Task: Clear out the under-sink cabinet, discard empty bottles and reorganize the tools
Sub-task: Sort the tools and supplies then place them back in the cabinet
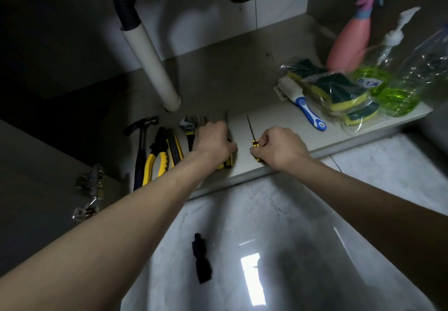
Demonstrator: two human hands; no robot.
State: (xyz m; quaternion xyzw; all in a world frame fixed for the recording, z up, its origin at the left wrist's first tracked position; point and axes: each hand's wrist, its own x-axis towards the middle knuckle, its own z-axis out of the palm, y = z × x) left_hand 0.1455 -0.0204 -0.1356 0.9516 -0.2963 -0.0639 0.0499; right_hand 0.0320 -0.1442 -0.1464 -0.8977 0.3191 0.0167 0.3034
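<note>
Tools line up on the cabinet floor (266, 121). The right hand (278, 149) pinches a small screwdriver (253, 138); the left hand (213, 138) grips another screwdriver (228, 126) beside the wrench (188, 129). Next, I think, both get laid straight.

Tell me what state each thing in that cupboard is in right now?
Left hand: grips a screwdriver, mostly hidden.
Right hand: pinches the small screwdriver, lying flat.
Hammer: lying flat.
Pliers: closed, lying flat.
Pump bottle: upright, holds green liquid.
Pink spray bottle: upright.
Sponges: bagged.
</note>
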